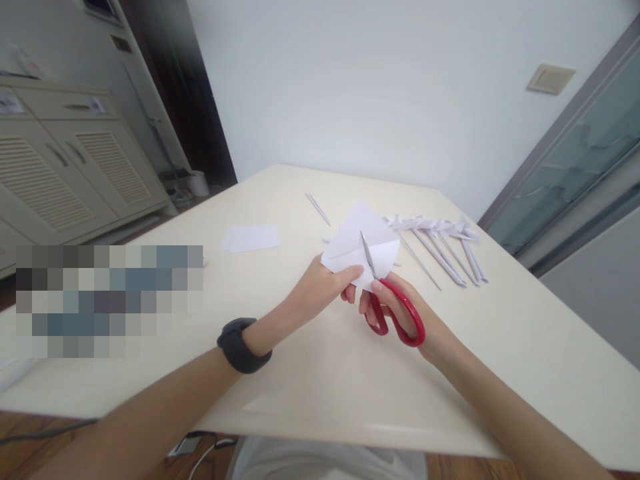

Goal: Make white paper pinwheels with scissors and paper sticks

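Note:
A piece of white paper [353,230] with a curved right edge and a crease across it is held up above the table. My left hand [335,277] pinches its lower left part, thumb on top. In my right hand [395,307] are scissors [413,327] with red handles, fingers through the loops. One blade lies over the paper, pointing up and away; the other blade is hidden, apparently beneath the sheet. A dark band sits on my left wrist.
White rolled paper tubes [440,257] and folded paper pieces [425,225] lie to the right on the cream table [320,380]. Thin sticks [318,209] rest farther back. Flat white sheets [250,238] are on the left. A blurred patch covers the table's left side.

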`<action>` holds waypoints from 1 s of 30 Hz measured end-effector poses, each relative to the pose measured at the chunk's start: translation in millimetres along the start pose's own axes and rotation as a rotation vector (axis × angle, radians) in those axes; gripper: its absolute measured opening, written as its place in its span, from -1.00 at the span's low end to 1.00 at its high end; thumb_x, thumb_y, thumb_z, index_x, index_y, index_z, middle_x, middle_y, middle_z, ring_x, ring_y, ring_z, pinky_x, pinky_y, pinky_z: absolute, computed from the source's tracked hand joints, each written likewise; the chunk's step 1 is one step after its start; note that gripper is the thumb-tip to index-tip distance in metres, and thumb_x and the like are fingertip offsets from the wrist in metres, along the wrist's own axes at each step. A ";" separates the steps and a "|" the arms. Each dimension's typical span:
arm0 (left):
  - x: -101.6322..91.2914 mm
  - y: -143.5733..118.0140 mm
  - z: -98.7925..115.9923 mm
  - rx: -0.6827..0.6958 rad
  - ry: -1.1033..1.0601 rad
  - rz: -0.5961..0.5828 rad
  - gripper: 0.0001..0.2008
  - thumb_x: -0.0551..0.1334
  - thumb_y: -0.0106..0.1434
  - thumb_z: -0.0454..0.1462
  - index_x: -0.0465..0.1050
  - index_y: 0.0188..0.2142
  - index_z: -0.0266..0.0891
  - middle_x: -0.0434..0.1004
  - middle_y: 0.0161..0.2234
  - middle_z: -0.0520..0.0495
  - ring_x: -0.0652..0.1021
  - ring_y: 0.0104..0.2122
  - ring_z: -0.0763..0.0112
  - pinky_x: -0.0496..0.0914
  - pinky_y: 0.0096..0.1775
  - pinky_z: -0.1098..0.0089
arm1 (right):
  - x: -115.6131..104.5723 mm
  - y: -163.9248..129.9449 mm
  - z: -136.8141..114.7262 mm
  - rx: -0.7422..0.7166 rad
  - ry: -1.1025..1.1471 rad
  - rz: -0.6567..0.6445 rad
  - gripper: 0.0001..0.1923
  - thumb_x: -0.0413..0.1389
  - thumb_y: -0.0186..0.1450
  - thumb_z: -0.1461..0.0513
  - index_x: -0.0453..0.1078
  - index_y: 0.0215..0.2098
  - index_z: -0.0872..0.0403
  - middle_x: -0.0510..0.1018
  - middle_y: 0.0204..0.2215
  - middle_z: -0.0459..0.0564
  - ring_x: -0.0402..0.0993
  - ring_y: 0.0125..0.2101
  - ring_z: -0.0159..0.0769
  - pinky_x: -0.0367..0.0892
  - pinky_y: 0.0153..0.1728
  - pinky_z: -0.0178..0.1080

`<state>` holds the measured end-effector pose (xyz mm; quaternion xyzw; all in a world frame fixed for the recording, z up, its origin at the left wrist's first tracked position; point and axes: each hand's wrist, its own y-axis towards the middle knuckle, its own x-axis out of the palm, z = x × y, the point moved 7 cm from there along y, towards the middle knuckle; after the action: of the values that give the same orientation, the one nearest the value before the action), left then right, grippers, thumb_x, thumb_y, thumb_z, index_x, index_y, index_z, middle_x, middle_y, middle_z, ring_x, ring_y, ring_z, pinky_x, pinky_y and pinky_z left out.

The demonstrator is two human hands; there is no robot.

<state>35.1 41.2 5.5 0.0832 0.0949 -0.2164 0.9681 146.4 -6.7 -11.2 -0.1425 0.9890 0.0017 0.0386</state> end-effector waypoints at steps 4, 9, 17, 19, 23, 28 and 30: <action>1.0 0.8 0.1 -0.003 -0.001 -0.014 -0.75 0.09 0.15 -0.28 0.35 -0.63 -0.27 0.36 -0.67 0.03 0.41 -0.58 0.46 0.35 -0.43 0.44 | 1.1 0.0 -0.8 -0.004 0.005 0.000 -0.72 0.01 0.30 0.03 0.32 -0.24 0.07 0.41 -0.53 -0.09 0.20 -0.63 -0.46 0.13 -0.60 -0.34; 1.5 1.4 -0.1 -0.005 0.004 -0.021 -0.75 0.09 0.16 -0.28 0.35 -0.62 -0.28 0.36 -0.67 0.03 0.41 -0.58 0.47 0.34 -0.44 0.44 | 0.8 0.7 0.1 0.000 0.006 -0.007 -0.74 0.00 0.31 0.05 0.33 -0.25 0.06 0.41 -0.51 -0.08 0.22 -0.61 -0.45 0.12 -0.60 -0.34; 1.0 0.0 -0.4 0.002 0.000 -0.005 -0.74 0.08 0.15 -0.29 0.31 -0.65 -0.27 0.34 -0.68 0.03 0.40 -0.58 0.47 0.33 -0.44 0.46 | 0.1 0.5 -0.4 -0.018 -0.007 -0.018 -0.74 -0.01 0.32 0.04 0.33 -0.25 0.06 0.39 -0.55 -0.11 0.19 -0.64 -0.46 0.12 -0.61 -0.34; 0.8 0.0 -0.5 0.004 -0.003 0.000 -0.75 0.08 0.15 -0.29 0.32 -0.64 -0.27 0.34 -0.68 0.03 0.40 -0.58 0.47 0.33 -0.45 0.45 | 0.0 0.2 -0.4 -0.018 -0.007 -0.016 -0.74 0.00 0.31 0.04 0.33 -0.25 0.05 0.39 -0.55 -0.11 0.18 -0.64 -0.46 0.13 -0.61 -0.34; 1.3 0.7 -1.6 0.007 -0.009 -0.003 -0.76 0.09 0.15 -0.28 0.35 -0.61 -0.27 0.35 -0.68 0.03 0.40 -0.59 0.46 0.33 -0.45 0.45 | 0.1 -0.4 -0.2 -0.012 -0.002 -0.004 -0.73 0.00 0.31 0.03 0.33 -0.26 0.05 0.40 -0.53 -0.11 0.19 -0.63 -0.46 0.12 -0.60 -0.34; 1.6 0.3 0.0 0.004 -0.006 -0.011 -0.74 0.09 0.15 -0.28 0.33 -0.64 -0.27 0.34 -0.69 0.03 0.41 -0.59 0.46 0.33 -0.45 0.44 | 0.2 0.2 0.4 -0.004 -0.018 0.006 -0.70 0.00 0.30 0.00 0.34 -0.27 0.06 0.40 -0.54 -0.10 0.21 -0.63 -0.45 0.11 -0.62 -0.34; 1.0 -0.2 0.9 0.002 -0.002 -0.003 -0.73 0.09 0.15 -0.28 0.31 -0.66 -0.27 0.34 -0.69 0.04 0.41 -0.59 0.47 0.33 -0.44 0.45 | 0.7 0.4 0.0 -0.008 -0.030 -0.004 -0.71 0.01 0.29 0.01 0.34 -0.28 0.06 0.40 -0.55 -0.10 0.21 -0.64 -0.45 0.12 -0.62 -0.33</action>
<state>36.0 40.4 6.2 0.0840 0.0940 -0.2178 0.9678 145.6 -6.5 -11.3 -0.1446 0.9880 0.0076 0.0528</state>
